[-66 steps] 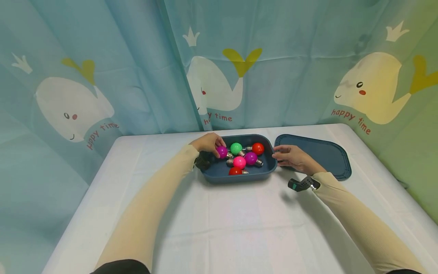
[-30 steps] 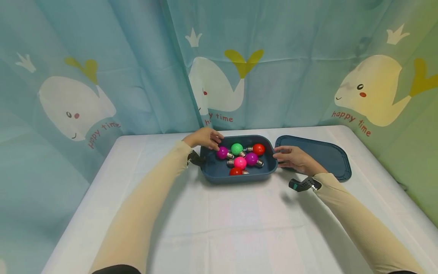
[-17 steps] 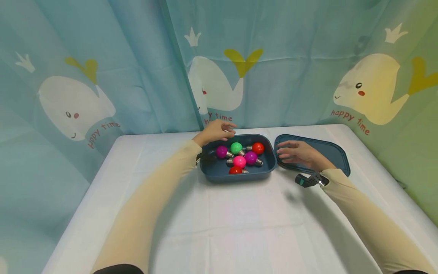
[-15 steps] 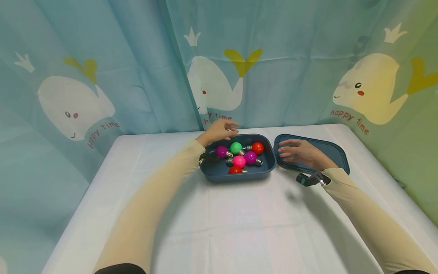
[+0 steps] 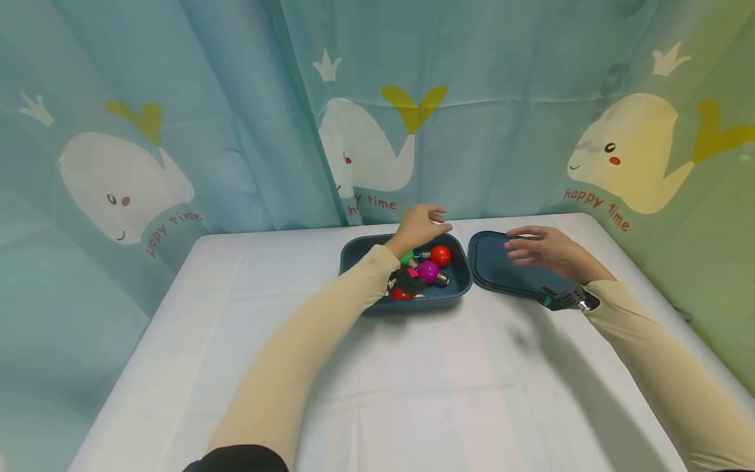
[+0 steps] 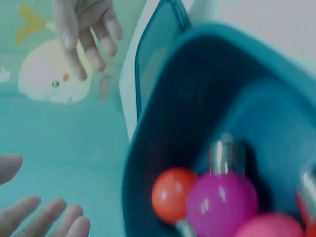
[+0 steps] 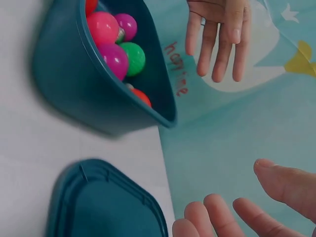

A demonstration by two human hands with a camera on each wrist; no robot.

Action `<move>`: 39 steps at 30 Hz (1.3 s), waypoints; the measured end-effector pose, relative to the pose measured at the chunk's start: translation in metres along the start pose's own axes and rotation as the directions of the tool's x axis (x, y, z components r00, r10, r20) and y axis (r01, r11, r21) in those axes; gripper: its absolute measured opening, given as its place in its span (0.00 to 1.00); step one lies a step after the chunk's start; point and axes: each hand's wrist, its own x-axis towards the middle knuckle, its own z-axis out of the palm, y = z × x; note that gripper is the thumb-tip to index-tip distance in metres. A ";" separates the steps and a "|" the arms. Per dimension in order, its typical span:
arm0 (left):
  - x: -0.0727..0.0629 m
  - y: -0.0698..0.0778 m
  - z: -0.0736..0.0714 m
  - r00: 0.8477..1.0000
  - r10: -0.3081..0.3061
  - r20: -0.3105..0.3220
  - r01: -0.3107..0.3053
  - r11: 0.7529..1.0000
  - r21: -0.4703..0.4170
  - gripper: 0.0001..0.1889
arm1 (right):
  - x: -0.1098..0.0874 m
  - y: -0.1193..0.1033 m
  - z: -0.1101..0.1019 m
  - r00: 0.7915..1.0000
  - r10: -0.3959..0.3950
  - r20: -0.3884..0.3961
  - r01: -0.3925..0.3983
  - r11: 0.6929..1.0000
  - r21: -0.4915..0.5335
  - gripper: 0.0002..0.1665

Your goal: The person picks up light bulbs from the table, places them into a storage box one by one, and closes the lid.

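My left hand [image 5: 419,226] hovers over the back of the dark blue box [image 5: 433,304], holding nothing, its fingers loosely extended. Inside the box lie several coloured light bulbs with silver screw bases, among them a purple bulb [image 5: 428,271], a red bulb [image 5: 440,255] and a green bulb [image 7: 133,59]. My left forearm and wrist strap hide part of the box in the head view. Raised over the flat blue lid [image 5: 492,267], my right hand [image 5: 548,249] is free of any object, with fingers spread. Both hands show apart from the box in the right wrist view.
A white cloth covers the table [image 5: 354,393]. The lid lies flat just right of the box. Close behind the table's back edge hangs a blue-green curtain [image 5: 248,118] printed with whales.
My left hand has left the purple bulb at the box's left side, risen and moved right across the box. My right hand has drawn away from the box's right rim, to the right.
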 end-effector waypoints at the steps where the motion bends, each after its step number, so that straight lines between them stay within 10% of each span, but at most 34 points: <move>1: 0.002 0.003 0.005 1.000 -0.008 -0.005 0.008 1.000 -0.005 0.23 | -0.002 0.000 -0.003 1.000 -0.003 -0.004 0.003 1.000 0.002 0.20; 14: 0.014 0.035 0.053 1.000 -0.003 0.007 0.004 1.000 -0.017 0.25 | -0.020 0.012 -0.044 0.999 -0.025 -0.029 0.025 1.000 0.003 0.13; 33: 0.032 0.042 0.101 0.992 -0.123 0.015 0.123 0.992 -0.019 0.30 | -0.036 0.049 -0.088 0.990 0.100 -0.097 -0.103 0.994 -0.024 0.05; 39: 0.039 0.040 0.111 0.983 -0.186 -0.008 0.186 0.982 -0.033 0.28 | -0.040 0.062 -0.098 0.981 0.145 -0.129 -0.156 0.985 -0.078 0.29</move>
